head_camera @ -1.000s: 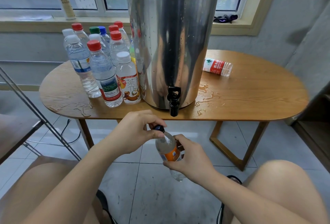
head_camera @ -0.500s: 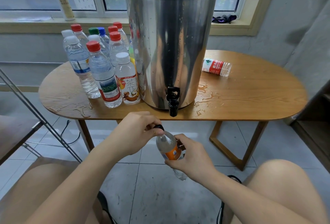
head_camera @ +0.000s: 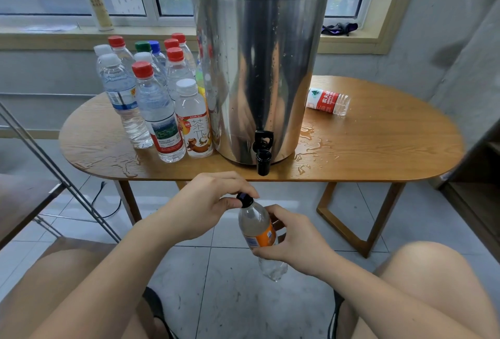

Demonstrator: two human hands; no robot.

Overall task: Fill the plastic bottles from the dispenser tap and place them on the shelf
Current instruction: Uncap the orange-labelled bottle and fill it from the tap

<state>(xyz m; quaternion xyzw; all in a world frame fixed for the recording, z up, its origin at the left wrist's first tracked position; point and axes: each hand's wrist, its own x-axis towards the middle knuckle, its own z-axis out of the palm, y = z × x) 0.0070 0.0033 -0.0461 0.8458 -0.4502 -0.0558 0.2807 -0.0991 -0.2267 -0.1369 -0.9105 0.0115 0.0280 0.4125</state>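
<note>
A clear plastic bottle with an orange label [head_camera: 258, 230] hangs tilted below the table edge, in front of my knees. My right hand [head_camera: 293, 241] grips its body around the label. My left hand [head_camera: 208, 202] pinches the bottle's black cap [head_camera: 244, 200] with thumb and fingers. Above stands the big steel dispenser [head_camera: 259, 68], whose black tap [head_camera: 263, 150] juts over the table's front edge. Several capped, filled bottles [head_camera: 151, 95] cluster left of the dispenser. One red-labelled bottle [head_camera: 327, 101] lies on its side to the right, its neck hidden behind the dispenser.
The oval wooden table [head_camera: 378, 146] has water puddles near the tap and along its front left edge. A metal-framed shelf [head_camera: 48, 165] slants at the left. A pump bottle [head_camera: 96, 0] stands on the windowsill. My bare knees fill the lower corners.
The bottle and both hands have shifted slightly right and down. My left fingers have turned around the black cap, which stays on the neck.
</note>
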